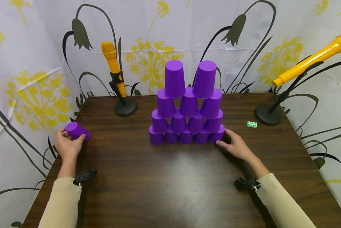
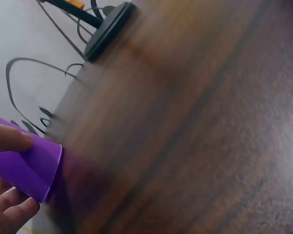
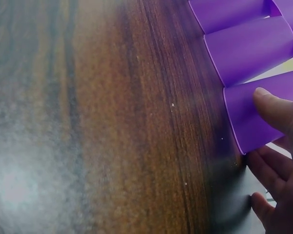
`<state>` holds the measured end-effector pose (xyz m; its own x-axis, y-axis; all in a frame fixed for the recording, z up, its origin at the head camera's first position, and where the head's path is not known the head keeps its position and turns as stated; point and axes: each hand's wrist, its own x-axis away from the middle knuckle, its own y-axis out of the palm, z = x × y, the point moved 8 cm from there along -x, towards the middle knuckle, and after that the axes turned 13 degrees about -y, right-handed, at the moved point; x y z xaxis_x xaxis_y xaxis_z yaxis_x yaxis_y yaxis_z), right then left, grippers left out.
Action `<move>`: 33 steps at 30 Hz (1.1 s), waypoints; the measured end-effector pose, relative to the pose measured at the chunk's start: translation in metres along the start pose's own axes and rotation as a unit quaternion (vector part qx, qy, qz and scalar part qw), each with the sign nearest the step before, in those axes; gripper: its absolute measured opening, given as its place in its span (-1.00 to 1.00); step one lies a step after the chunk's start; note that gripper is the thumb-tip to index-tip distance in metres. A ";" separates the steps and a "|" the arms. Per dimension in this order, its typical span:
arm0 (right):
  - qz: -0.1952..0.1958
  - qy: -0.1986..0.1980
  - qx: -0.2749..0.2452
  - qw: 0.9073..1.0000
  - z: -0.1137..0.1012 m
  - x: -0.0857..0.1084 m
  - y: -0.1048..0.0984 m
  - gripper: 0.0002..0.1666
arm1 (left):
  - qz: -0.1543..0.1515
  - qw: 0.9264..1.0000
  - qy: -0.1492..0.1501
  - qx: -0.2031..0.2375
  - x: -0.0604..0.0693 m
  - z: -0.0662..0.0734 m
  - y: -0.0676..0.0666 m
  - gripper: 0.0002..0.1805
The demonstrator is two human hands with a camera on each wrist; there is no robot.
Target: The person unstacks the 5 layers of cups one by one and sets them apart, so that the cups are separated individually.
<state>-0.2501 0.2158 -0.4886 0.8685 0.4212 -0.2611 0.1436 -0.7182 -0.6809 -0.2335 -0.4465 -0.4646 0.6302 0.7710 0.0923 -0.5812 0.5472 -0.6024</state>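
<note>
Purple cups stand upside down in a stacked pyramid near the table's middle, with two cups on the topmost row. At the table's left edge my left hand grips a single purple cup, thumb on one side and fingers on the other; the cup is tilted. In the left wrist view that cup shows its rim towards the table. My right hand holds the rightmost bottom-row cup. The right wrist view shows the thumb on that cup's front and fingers around its side.
An orange microphone on a black stand is at the back left. Another orange microphone leans on a stand at the right. A small green toy brick lies right of the pyramid. A patterned curtain hangs behind the brown table.
</note>
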 end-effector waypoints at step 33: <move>-0.005 -0.010 0.002 1.000 0.000 -0.001 -0.001 -0.25 | -0.136 0.859 0.358 0.339 0.193 0.238 -0.041 -0.52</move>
<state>-0.2511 0.2158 -0.4877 0.8574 0.4399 -0.2671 0.1510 -0.7113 -0.6865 -0.2104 -0.2427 -0.2333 0.8043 0.3184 -0.5018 -0.3748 0.9270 -0.0125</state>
